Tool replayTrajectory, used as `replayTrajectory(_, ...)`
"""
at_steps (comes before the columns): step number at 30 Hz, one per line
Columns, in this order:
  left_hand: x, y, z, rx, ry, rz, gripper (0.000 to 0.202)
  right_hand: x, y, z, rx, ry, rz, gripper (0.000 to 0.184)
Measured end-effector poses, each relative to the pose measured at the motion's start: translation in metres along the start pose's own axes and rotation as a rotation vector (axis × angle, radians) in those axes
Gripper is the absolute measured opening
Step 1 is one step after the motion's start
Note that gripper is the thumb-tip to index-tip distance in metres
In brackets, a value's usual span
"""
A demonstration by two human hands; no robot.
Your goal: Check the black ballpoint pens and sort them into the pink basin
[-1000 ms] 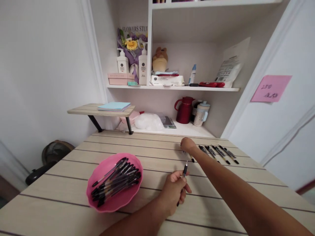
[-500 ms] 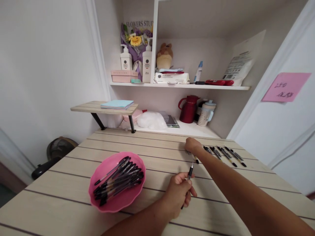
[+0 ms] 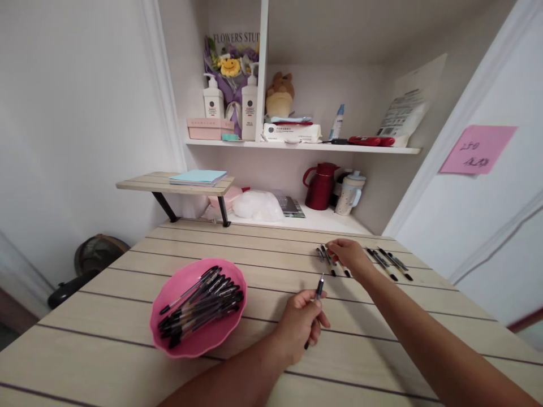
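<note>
My left hand [image 3: 300, 327] rests on the wooden table [image 3: 106, 350], fingers closed round a black pen [image 3: 316, 302] that points away from me. My right hand [image 3: 348, 255] reaches to the far side of the table, palm down over a row of black pens [image 3: 327, 260] lying side by side; more of the row [image 3: 389, 263] shows to its right. Its fingers are curled over the pens, and I cannot see whether they grip one. A pink bowl [image 3: 186, 345] at the left holds several black pens [image 3: 199, 308].
Behind the table stand white shelves with a red jug [image 3: 320, 186], a mug [image 3: 348, 195], two pump bottles [image 3: 212, 102], a plush toy [image 3: 278, 96] and a pink box [image 3: 207, 129]. A small wooden riser [image 3: 169, 186] carries notebooks. A pink note [image 3: 477, 148] hangs on the right wall.
My right hand has drawn back to the right, uncovering two or three pens laid at the left end of the row. My left hand kept its pen and barely moved.
</note>
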State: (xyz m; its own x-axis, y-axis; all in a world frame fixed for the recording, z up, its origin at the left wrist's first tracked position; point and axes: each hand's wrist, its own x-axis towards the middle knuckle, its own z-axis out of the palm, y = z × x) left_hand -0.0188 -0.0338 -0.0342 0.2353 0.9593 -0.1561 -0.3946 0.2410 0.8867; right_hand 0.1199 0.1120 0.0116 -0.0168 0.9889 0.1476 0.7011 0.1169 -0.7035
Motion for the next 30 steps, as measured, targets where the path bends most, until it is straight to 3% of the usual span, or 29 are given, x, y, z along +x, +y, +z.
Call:
replayTrajectory(4, 0.0, 0.0, 0.0, 0.005, 0.011, 0.023, 0.039, -0.06, -0.001, 0.011, 0.297, -0.146, 0.027, 0.05)
replayTrajectory(6, 0.001, -0.001, 0.0, 0.013, 0.013, 0.037, 0.036, -0.084, -0.003, 0.02, 0.694, -0.272, 0.086, 0.047)
replayTrajectory(9, 0.001, -0.002, 0.0, 0.029, 0.023, 0.046, 0.033, -0.103, -0.008, 0.032, 0.967, -0.237, 0.136, 0.038)
replayTrajectory(14, 0.0, -0.005, 0.0, 0.061, 0.06, 0.049, 0.034, -0.105, -0.008, 0.037, 1.018, -0.11, 0.121, 0.03)
replayTrajectory(24, 0.0, -0.002, 0.002, 0.056, 0.035, 0.057, 0.037, -0.109, -0.01, 0.031, 1.196, -0.27, 0.149, 0.03)
replayTrajectory(30, -0.001, 0.0, 0.003, 0.071, 0.041, 0.039, 0.036, -0.107, -0.006, 0.031, 1.124, -0.223, 0.093, 0.029)
